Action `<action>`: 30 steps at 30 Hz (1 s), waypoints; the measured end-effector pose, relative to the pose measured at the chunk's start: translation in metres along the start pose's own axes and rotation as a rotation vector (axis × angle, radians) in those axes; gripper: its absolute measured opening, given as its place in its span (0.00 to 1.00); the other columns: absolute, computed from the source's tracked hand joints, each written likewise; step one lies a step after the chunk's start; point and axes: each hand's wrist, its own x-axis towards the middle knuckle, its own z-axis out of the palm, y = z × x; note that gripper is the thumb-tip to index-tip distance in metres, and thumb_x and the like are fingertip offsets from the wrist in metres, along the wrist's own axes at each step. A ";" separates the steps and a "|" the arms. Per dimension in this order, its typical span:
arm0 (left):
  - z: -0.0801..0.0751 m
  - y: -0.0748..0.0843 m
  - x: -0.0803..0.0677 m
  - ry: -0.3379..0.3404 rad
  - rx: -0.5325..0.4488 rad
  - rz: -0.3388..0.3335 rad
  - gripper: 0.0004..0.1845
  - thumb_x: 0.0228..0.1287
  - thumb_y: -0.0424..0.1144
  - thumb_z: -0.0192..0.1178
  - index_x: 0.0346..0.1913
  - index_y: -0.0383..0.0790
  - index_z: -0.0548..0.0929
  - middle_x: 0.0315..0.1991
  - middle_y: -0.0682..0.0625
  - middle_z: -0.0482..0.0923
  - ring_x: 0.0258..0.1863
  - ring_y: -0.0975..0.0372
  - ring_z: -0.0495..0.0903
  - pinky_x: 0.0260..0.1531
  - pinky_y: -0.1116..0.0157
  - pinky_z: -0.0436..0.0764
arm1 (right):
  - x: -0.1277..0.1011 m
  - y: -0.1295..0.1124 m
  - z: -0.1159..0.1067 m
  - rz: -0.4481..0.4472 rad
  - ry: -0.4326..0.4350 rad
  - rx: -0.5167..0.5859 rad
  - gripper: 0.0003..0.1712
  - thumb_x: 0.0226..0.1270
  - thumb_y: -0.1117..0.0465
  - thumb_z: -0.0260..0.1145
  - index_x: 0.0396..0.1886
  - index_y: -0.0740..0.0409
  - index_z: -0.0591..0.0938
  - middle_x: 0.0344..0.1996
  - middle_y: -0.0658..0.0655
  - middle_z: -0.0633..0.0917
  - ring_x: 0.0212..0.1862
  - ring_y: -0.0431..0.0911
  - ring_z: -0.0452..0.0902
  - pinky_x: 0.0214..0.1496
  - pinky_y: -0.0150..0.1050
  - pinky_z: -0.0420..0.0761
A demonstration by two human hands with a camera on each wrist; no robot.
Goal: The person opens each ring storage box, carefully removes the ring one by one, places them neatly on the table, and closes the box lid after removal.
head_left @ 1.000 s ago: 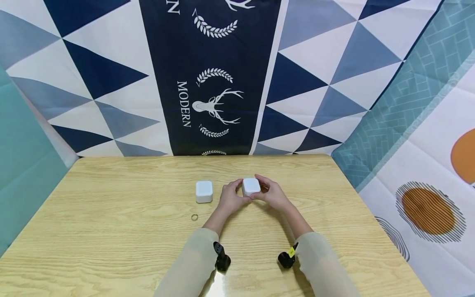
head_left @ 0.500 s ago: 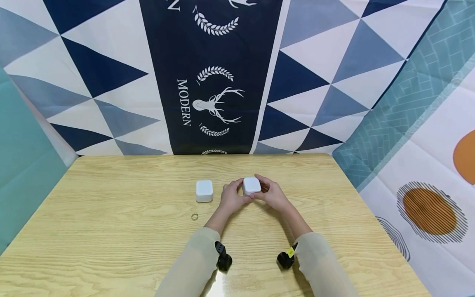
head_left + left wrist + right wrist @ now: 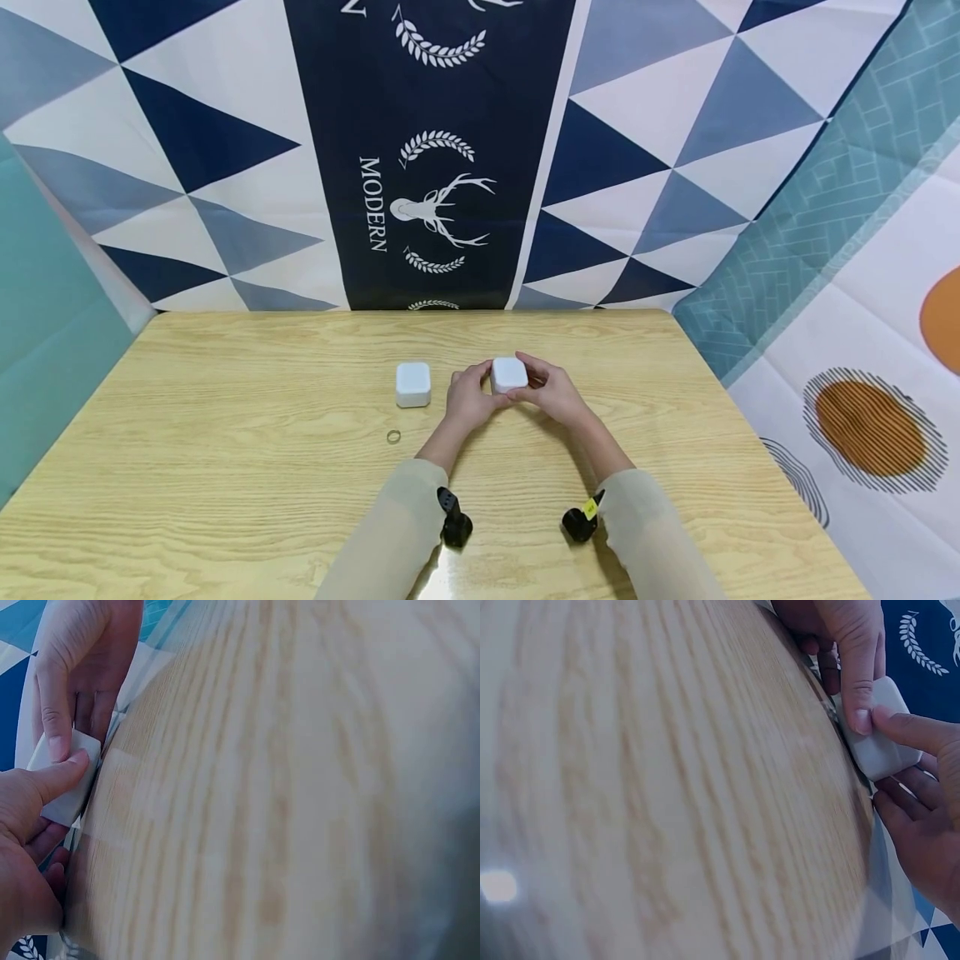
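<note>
A small white box (image 3: 509,374) with rounded corners is held just above the wooden table (image 3: 225,467) by both hands. My left hand (image 3: 471,398) grips its left side, thumb on the near edge. My right hand (image 3: 550,391) grips its right side, fingers curled over the far edge. In the left wrist view both thumbs press on the white box (image 3: 69,784). In the right wrist view the thumbs meet on the white box (image 3: 879,735). A second white box (image 3: 412,384) sits on the table to the left, and a small metal ring (image 3: 393,436) lies nearer to me.
A patterned cloth with blue triangles and a deer print (image 3: 435,208) hangs behind the table's far edge. Teal and white cloth (image 3: 847,275) drapes past the right edge. Black wrist cameras (image 3: 454,521) sit by my sleeves.
</note>
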 end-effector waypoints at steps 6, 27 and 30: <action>0.001 -0.002 0.001 -0.002 0.018 0.009 0.38 0.48 0.47 0.72 0.64 0.41 0.71 0.61 0.46 0.73 0.54 0.53 0.68 0.56 0.55 0.68 | 0.000 0.000 -0.002 -0.004 -0.018 -0.019 0.41 0.55 0.66 0.70 0.68 0.63 0.64 0.64 0.65 0.70 0.65 0.56 0.67 0.65 0.48 0.68; 0.003 -0.004 -0.001 -0.001 0.053 0.016 0.38 0.51 0.51 0.69 0.65 0.41 0.70 0.61 0.46 0.73 0.53 0.54 0.67 0.54 0.55 0.68 | 0.000 0.001 -0.003 -0.026 -0.075 0.002 0.39 0.60 0.64 0.66 0.69 0.65 0.61 0.66 0.66 0.67 0.67 0.56 0.64 0.67 0.49 0.66; 0.003 -0.004 -0.001 0.009 0.056 0.026 0.39 0.51 0.50 0.69 0.65 0.40 0.70 0.62 0.46 0.73 0.54 0.53 0.68 0.55 0.55 0.67 | 0.001 0.002 -0.004 -0.036 -0.077 -0.007 0.39 0.61 0.63 0.66 0.69 0.65 0.61 0.66 0.66 0.68 0.67 0.56 0.64 0.66 0.49 0.66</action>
